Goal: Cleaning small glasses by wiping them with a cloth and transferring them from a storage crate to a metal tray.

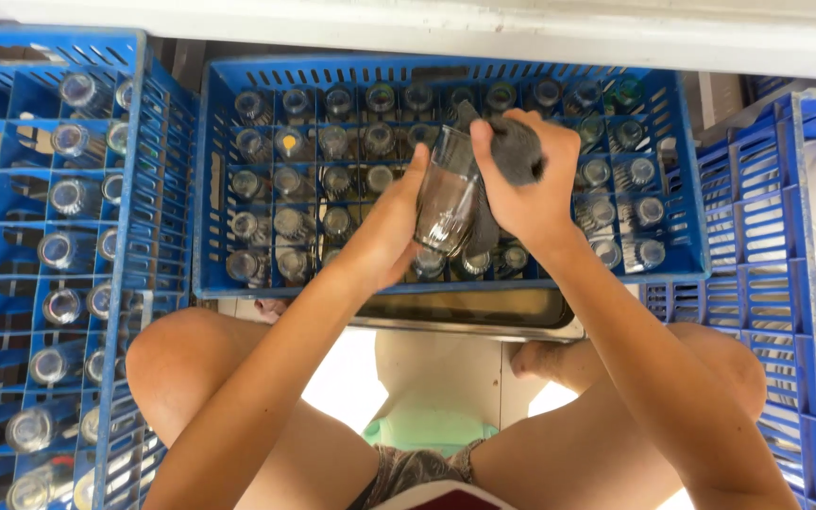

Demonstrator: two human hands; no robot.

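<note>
Left hand (384,231) grips glass (446,203); right hand (526,189) grips grey cloth (514,146); blue crate (210,189) beneath.

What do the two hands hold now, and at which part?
The left hand grips a clear glass around its side. The right hand clutches a grey cloth, bunched at the glass's upper end.

Bright, even daylight — floor patches (347,378) blown out white, glasses (332,179) glinting, edges slightly bowed.
</note>
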